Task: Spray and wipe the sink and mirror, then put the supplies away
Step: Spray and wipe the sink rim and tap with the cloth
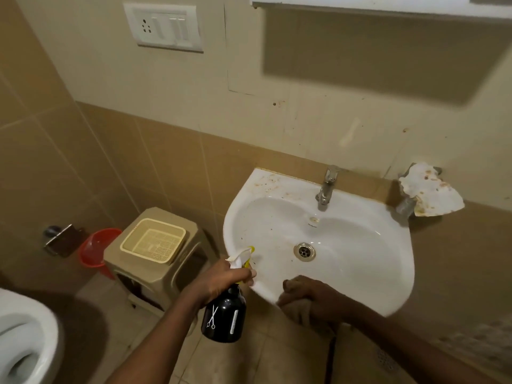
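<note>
Both hands work at the front rim of the sink (pixel 360 239), low in the centre of the frame. Left hand (pixel 221 281) grips a black spray bottle (pixel 224 318), its nozzle aimed into the basin; right hand (pixel 313 299) clutches a brownish cloth (pixel 297 311) against the rim. Spray could miss onto the floor if the nozzle tilts outward. Brown stains mark the white ledge beside the tap (pixel 327 189).

A cream plastic basket (pixel 153 243) is seated on a beige plastic stool (pixel 177 275); an orange bucket (pixel 95 252) stands just beside it. A toilet bowl (pixel 23 336) is partly seen. A switch plate (pixel 164 26) is mounted on the tiled wall (pixel 110 151).
</note>
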